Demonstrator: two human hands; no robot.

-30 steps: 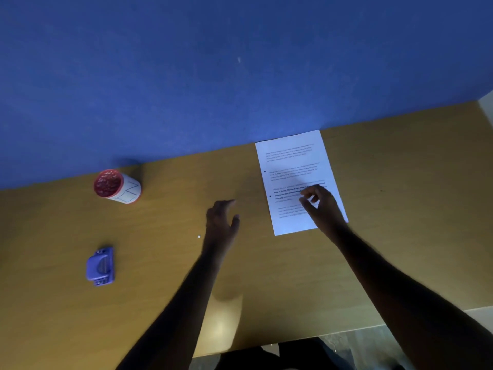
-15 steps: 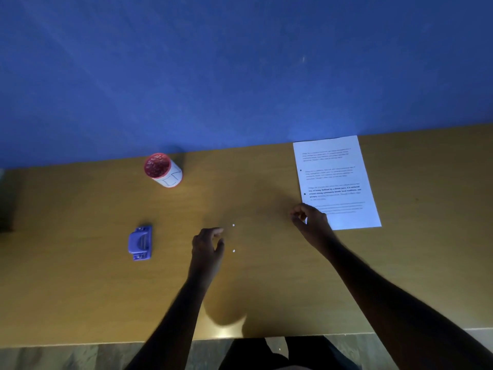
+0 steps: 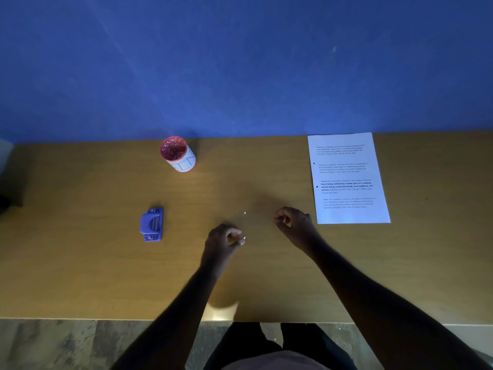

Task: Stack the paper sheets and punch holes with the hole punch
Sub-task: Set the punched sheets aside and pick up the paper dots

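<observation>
Left hand low over the desk mid-front, fingers curled in toward the thumb, tips closing on a tiny white paper dot at the fingertips; cannot tell if the dot is actually pinched or just lying beside them. Right hand a bit farther back and to the right, fingers loosely curled, thumb and index close together, nothing visibly gripped. A second white dot lies on bare wood between the two hands, touching neither.

Paper sheet, printed side up, lies flat at the right rear, its top edge at the desk's back edge by the blue wall, its bottom-left corner just beside the right hand but apart from it. Two punched holes show along its left margin. Whether it is one sheet or several stacked cannot be told.

Hole punch, purple, sits left of the left hand, well apart, with open desk all round it. Red-rimmed cup stands near the back edge, left of centre, filled with small bits, slightly tilted in the wide-angle view.

Wide clear wood between punch and hands, and in front of both forearms down to the front edge. Right of the sheet the desk runs free to the frame edge. Floor shows below the front edge.
</observation>
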